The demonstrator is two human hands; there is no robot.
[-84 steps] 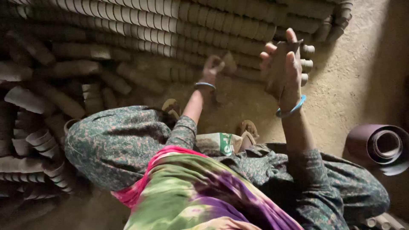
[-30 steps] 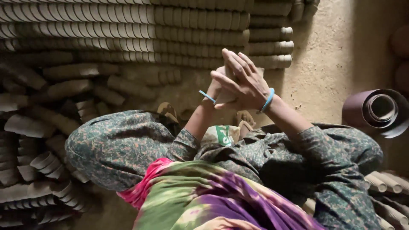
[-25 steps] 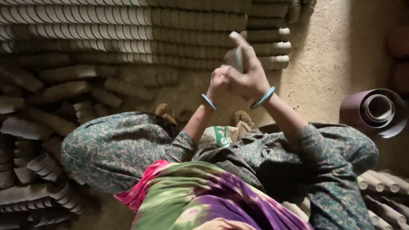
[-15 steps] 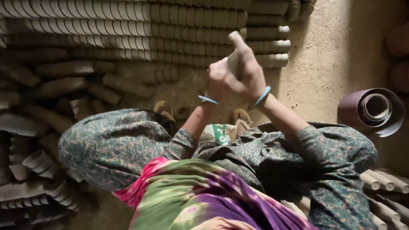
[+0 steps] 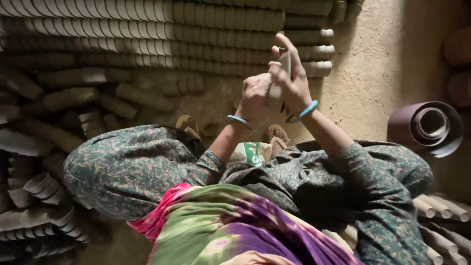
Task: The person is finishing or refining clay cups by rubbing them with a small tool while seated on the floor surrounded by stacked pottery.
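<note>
A seated person raises both arms, left hand (image 5: 255, 94) and right hand (image 5: 293, 81) clasped together around a pale clay piece (image 5: 284, 66), above stacked clay cups (image 5: 196, 19).

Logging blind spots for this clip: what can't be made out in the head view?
- Thing held between left hand and right hand: mostly covered by fingers, kind unclear.
- Stacked clay cups: cut off by the top and left edges.
- Dark roll: right part lost in shadow.

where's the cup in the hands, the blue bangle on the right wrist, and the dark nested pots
clay cup (image 5: 284, 63), head view, upper side wall
right bangle (image 5: 308, 109), head view, band's outer edge
dark nested pots (image 5: 431, 125), head view, inner rim
</note>
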